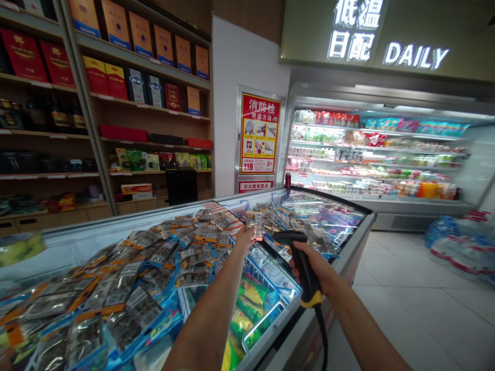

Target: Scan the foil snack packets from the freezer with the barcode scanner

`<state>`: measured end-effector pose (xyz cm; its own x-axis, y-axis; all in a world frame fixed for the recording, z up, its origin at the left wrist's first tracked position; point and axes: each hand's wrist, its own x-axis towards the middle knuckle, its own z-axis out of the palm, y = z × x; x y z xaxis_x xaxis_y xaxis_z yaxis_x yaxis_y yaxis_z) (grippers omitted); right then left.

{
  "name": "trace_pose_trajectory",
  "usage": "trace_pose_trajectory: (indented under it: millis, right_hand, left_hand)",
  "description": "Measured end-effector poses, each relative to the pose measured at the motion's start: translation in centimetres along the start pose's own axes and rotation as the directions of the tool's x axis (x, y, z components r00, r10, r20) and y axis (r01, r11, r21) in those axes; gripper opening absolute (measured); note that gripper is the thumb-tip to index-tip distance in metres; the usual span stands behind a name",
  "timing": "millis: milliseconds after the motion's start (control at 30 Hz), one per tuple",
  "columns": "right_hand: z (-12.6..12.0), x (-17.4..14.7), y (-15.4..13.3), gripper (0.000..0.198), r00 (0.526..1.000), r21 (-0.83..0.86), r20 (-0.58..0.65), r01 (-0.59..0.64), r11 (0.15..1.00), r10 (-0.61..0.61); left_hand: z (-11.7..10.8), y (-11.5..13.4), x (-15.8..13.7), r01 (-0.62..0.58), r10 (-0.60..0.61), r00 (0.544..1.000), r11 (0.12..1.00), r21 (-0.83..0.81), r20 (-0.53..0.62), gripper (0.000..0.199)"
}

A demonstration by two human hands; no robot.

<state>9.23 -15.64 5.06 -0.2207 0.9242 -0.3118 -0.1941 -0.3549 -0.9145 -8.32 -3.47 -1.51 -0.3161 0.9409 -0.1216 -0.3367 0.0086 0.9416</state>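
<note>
Orange-edged packet [254, 224] pinched in left hand's [244, 239] grip; barcode scanner [308, 281] grasped by right hand [317, 265]. Packet could be lost among heaped packets [154, 252] if loosely held.

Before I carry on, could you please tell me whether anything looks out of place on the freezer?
Perhaps the red can: it stands by itself at the far edge of the chest freezer, unlike the packets, which lie together in a loose jumble.
</note>
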Motion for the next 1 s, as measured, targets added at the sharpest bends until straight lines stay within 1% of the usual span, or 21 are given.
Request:
trace_pose_trajectory:
  millis: [200, 367, 467, 567, 633, 733, 933, 1000]
  right_hand:
    - [-0.6, -0.1, 0.1, 0.022, 0.999, 0.029, 0.036, 0.017, 0.999, -0.018]
    - [-0.8, -0.2, 0.0, 0.024, 0.998, 0.053, 0.056, 0.003, 0.999, -0.006]
    - [-1.3, -0.2, -0.3, 0.024, 1.000, 0.063, 0.003, 0.025, 0.998, -0.025]
    - [-2.5, -0.1, -0.7, 0.022, 0.996, 0.093, -0.070, 0.065, 0.993, -0.059]
    - [-3.6, 0.1, -0.9, 0.022, 0.992, 0.111, -0.104, 0.080, 0.991, -0.068]
    - [-5.1, 0.4, -0.9, 0.022, 0.984, 0.118, -0.160, 0.095, 0.988, -0.076]
    - [-7.8, 0.7, -1.0, 0.022, 0.967, 0.132, -0.238, 0.121, 0.984, -0.087]
    - [-8.6, 0.8, -1.1, 0.023, 0.963, 0.132, -0.251, 0.130, 0.983, -0.094]
  left_hand:
    - [-0.1, 0.2, -0.1, 0.016, -0.016, 1.000, 1.000, 0.000, 0.025, 0.014]
    - [-0.1, -0.1, 0.3, 0.018, -0.018, 0.999, 1.000, 0.020, 0.032, 0.015]
    - [0.0, 0.0, 0.4, 0.025, -0.026, 0.999, 0.999, 0.023, 0.032, 0.016]
    - [0.7, 0.3, 0.5, 0.044, -0.045, 0.999, 0.998, 0.034, 0.030, 0.016]
    - [1.5, 0.8, 0.5, 0.044, -0.046, 0.998, 0.998, 0.045, 0.038, 0.016]
    - [3.5, 1.4, 0.7, -0.006, -0.001, 0.997, 0.996, 0.085, 0.080, 0.017]
    - [8.7, 1.7, 1.3, -0.155, 0.106, 0.976, 0.950, 0.270, 0.188, 0.022]
    - [10.3, 1.5, 1.7, -0.189, 0.132, 0.972, 0.931, 0.312, 0.197, 0.022]
